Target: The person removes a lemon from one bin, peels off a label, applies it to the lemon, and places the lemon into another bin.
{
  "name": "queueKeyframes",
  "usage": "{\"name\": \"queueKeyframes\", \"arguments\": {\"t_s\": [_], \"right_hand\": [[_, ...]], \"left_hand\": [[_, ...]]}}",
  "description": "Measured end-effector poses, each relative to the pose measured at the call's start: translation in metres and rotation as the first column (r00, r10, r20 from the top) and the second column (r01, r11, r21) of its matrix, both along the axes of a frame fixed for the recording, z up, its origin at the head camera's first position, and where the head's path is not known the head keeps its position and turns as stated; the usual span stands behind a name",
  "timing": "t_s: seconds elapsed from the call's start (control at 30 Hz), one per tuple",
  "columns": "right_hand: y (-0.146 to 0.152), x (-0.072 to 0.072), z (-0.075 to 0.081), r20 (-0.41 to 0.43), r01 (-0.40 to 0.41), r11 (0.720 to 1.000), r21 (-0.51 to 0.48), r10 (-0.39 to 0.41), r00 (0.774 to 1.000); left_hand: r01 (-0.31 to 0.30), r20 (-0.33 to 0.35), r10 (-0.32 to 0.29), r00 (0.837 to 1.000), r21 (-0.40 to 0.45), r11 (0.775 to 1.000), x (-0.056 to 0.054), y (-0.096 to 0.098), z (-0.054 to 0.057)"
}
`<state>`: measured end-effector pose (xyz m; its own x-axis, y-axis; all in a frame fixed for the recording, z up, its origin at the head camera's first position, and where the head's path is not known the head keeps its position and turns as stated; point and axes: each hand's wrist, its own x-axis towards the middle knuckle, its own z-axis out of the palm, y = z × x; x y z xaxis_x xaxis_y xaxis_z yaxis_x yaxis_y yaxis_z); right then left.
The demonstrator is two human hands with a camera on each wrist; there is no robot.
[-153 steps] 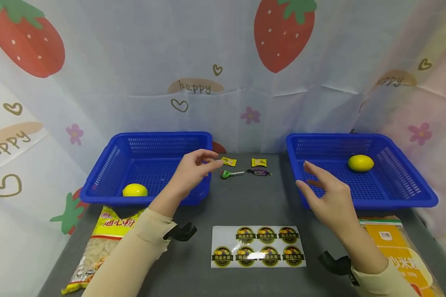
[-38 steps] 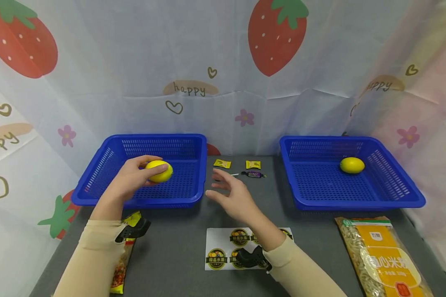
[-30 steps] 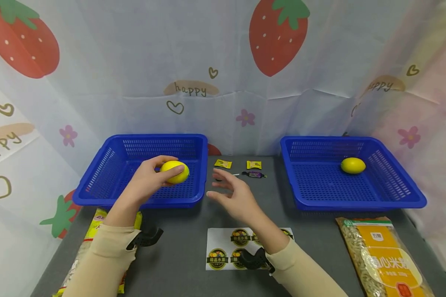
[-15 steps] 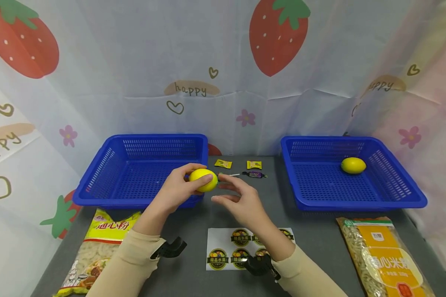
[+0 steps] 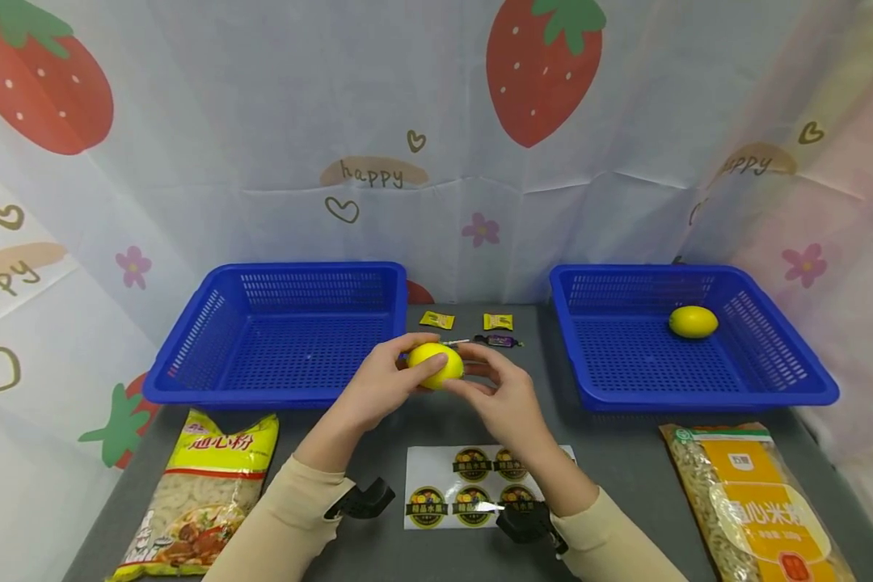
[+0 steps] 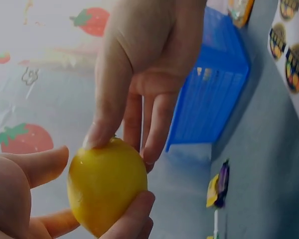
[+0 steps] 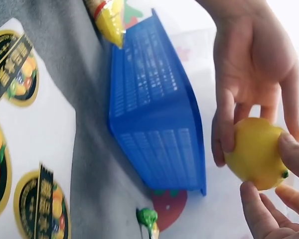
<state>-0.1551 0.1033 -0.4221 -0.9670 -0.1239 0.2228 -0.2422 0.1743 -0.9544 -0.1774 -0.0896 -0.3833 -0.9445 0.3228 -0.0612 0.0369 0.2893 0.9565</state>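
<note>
A yellow lemon [image 5: 425,353] is held up over the table between my two hands. My left hand [image 5: 380,385] has its fingers curled round the left side; in the head view its thumb lies across the fruit, while in the left wrist view the thumb stands off beside the lemon [image 6: 107,181]. From the right, my right hand [image 5: 508,396] pinches the other end, and the right wrist view has its thumb and fingertips on the lemon [image 7: 254,152] near the green stem tip. A second lemon [image 5: 693,322] lies inside the right blue basket [image 5: 709,398].
The left blue basket [image 5: 276,396] holds nothing. Two yellow-wrapped sweets [image 5: 498,322], a purple-wrapped sweet [image 5: 499,341] and a lollipop [image 7: 147,217] lie between the baskets. In front are a sticker sheet [image 5: 429,469], a yellow pasta bag [image 5: 204,493] and an orange pasta bag [image 5: 757,501].
The left hand picked the lemon out of the left basket and carried it right. The right hand came left to the middle and now touches the lemon's far end.
</note>
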Motion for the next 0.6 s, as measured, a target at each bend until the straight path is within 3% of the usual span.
{"name": "queueKeyframes", "arguments": {"t_s": [0.17, 0.37, 0.6], "right_hand": [[0.018, -0.002, -0.006, 0.005, 0.006, 1.000, 0.014, -0.006, 1.000], [0.036, -0.001, -0.008, -0.004, -0.017, 0.999, 0.035, 0.017, 1.000], [0.051, -0.003, -0.016, 0.044, 0.010, 0.996, 0.084, -0.014, 0.999]], "left_hand": [[0.001, 0.009, -0.002, 1.000, 0.047, 0.999, 0.005, 0.007, -0.008], [-0.025, -0.026, 0.026, 0.999, 0.044, 0.999, 0.003, 0.015, -0.020], [-0.053, -0.005, 0.054, 0.999, 0.076, 0.996, 0.000, 0.032, -0.038]]}}
